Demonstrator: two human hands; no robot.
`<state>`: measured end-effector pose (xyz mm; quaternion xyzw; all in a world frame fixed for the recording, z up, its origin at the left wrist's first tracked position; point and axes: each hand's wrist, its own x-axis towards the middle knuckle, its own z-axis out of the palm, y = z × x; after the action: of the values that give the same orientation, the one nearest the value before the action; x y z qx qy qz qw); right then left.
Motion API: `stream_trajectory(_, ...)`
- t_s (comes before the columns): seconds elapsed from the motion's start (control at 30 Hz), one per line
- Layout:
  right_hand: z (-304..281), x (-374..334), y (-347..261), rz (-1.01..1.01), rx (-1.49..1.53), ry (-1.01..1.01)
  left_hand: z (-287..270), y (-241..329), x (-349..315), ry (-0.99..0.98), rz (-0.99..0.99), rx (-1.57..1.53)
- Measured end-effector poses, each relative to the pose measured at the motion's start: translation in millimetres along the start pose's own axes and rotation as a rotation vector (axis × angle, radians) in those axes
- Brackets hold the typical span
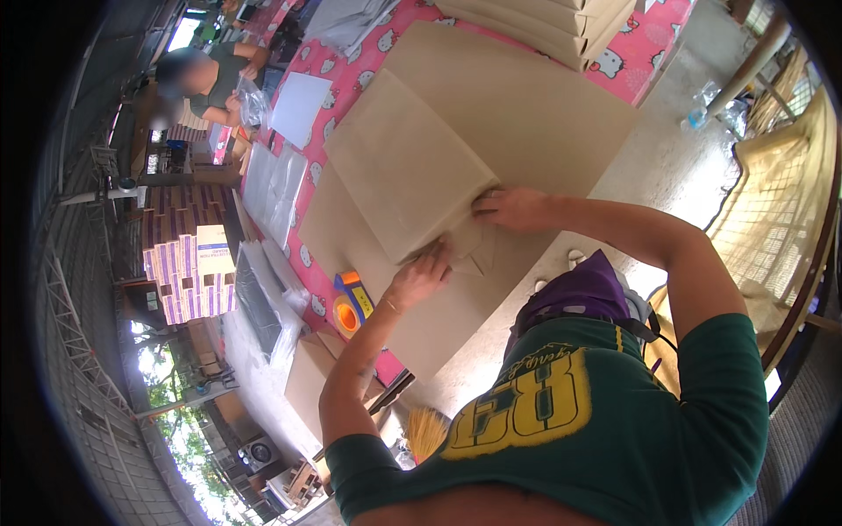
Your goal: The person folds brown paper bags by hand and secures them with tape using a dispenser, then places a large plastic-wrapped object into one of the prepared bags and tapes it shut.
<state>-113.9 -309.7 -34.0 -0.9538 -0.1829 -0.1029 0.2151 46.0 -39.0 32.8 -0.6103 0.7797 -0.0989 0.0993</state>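
A flat rectangular package (408, 158) wrapped in brown paper lies slantwise on a large brown sheet (561, 105) spread over the table. At the package's near end the loose wrapping paper (472, 245) sticks out in a creased, pointed flap. My left hand (424, 274) is at the left part of that end, its fingers bent against the paper. By the right corner, my right hand (513, 209) has its fingers curled on the folded edge. Both sets of fingertips are partly hidden by the paper.
A tape dispenser (353, 305) with orange tape stands left of my left forearm. Wrapped packages (561, 31) are stacked at the far edge of the pink patterned tablecloth (382, 39). Clear plastic bags (274, 188) lie on the left, where another person (219, 83) handles plastic.
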Motion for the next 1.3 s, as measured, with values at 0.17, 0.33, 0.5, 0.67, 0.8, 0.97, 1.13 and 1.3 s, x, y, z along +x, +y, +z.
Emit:
stream_trajectory(0.17,-16,7,-12,0.051,0.121,-0.062,16,25,-7,0.01,-0.256,-0.077)
stream_trajectory(0.33,-11,3,-10,0.032,0.017,0.023,-2,42,41,-0.065,-0.462,-0.059)
stream_trajectory(0.5,-3,7,-14,0.143,0.067,0.017,-11,18,40,0.291,-0.489,-0.106)
stream_trajectory(0.67,-24,14,-25,0.029,-0.496,0.392,-22,-3,39,0.24,-0.5,-0.361)
stream_trajectory(0.8,-28,29,-1,-0.088,-0.521,0.435,-39,-18,53,0.246,-0.477,-0.477)
stream_trajectory(0.97,-36,57,-7,-0.02,-0.112,0.301,-54,-26,54,0.2,-0.523,-0.59)
stream_trajectory(1.13,-37,71,-12,0.064,0.034,0.274,-61,-51,56,-0.024,-0.667,-0.744)
stream_trajectory(1.3,-34,80,-25,0.224,0.083,0.282,-42,-74,51,0.077,-0.606,-0.776)
